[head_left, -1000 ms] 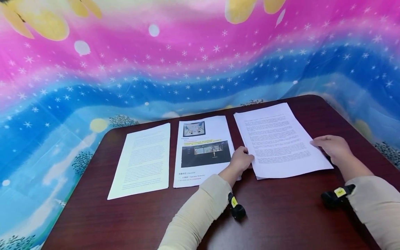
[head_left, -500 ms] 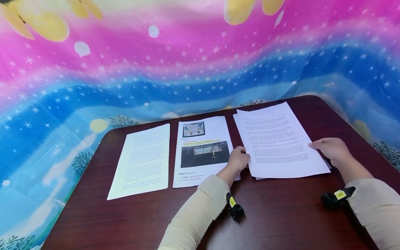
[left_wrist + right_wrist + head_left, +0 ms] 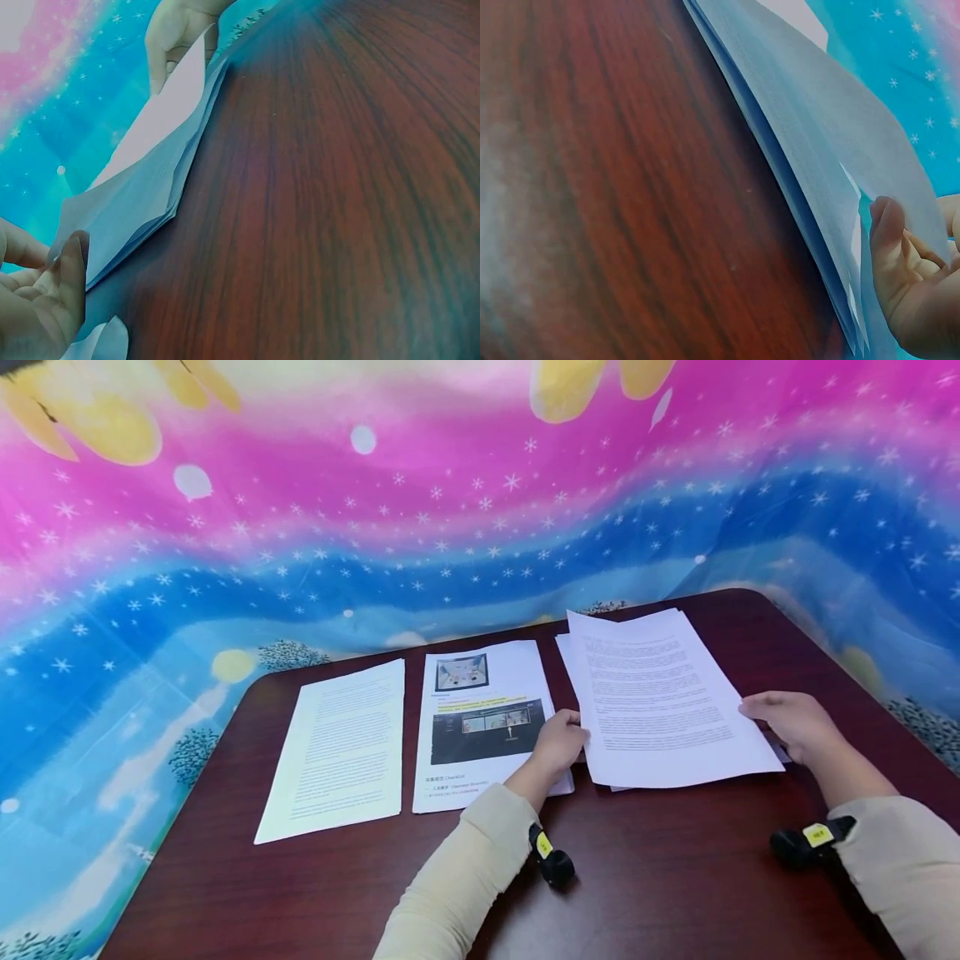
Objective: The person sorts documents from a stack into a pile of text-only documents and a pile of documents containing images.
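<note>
Both hands hold a printed sheet of paper (image 3: 660,693) over the rightmost paper stack (image 3: 566,660). My left hand (image 3: 558,745) pinches its left edge between thumb and finger, beside the middle stack. On the opposite side, my right hand (image 3: 798,727) pinches the right edge. The sheet bows upward and sits askew on the pile, whose lower sheets peek out at the left and bottom. In the left wrist view, the left hand (image 3: 41,300) grips a raised corner. The right wrist view has the sheet (image 3: 870,135) lifted off the pile at the right hand (image 3: 919,289).
A middle stack (image 3: 480,785) with printed pictures and a yellow-highlighted line lies close by the left hand. Farther left is another text-covered stack (image 3: 345,752). All rest on a dark wooden table (image 3: 660,877), backed by a colourful patterned cloth (image 3: 375,502).
The top sheet has slid left with my left hand, uncovering more of the sheets beneath at the upper left. My right hand has shifted slightly left, still pinching the edge.
</note>
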{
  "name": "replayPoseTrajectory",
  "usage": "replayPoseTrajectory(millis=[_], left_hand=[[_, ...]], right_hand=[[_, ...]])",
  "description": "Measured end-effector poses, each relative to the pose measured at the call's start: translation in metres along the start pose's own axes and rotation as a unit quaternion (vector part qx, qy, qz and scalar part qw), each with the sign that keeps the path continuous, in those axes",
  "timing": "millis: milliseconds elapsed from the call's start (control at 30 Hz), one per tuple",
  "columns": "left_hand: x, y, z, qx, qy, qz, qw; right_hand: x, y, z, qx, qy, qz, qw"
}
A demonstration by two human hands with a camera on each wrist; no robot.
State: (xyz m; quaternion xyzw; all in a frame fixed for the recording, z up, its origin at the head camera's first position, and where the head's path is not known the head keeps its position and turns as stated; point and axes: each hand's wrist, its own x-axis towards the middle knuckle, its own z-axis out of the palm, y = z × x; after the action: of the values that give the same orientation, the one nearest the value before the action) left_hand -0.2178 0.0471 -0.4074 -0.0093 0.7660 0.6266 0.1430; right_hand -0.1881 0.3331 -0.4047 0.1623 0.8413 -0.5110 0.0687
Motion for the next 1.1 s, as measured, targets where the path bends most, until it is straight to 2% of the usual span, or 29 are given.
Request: replayPoseTrajectory(millis=[200, 533, 867, 1000, 1100], left_hand=[[-0.001, -0.002, -0.01, -0.015, -0.021, 0.005, 0.9996], [-0.005, -0.001, -0.028, -0.013, -0.036, 0.008, 0.9992], [-0.014, -0.001, -0.049, -0.031, -0.058, 0.017, 0.9977], [-0.018, -0.002, -0.057, -0.03, -0.062, 0.021, 0.9974], [-0.021, -0.003, -0.063, -0.028, -0.063, 0.022, 0.9974]], right_hand=[[-0.007, -0.004, 0.002, 0.045, -0.025, -0.011, 0.999], [-0.016, -0.009, 0.007, 0.076, -0.034, -0.046, 0.995], [-0.024, -0.016, 0.018, 0.122, -0.037, -0.08, 0.989], [-0.026, -0.018, 0.025, 0.154, -0.047, -0.09, 0.983], [-0.028, -0.018, 0.029, 0.198, -0.062, -0.101, 0.973]])
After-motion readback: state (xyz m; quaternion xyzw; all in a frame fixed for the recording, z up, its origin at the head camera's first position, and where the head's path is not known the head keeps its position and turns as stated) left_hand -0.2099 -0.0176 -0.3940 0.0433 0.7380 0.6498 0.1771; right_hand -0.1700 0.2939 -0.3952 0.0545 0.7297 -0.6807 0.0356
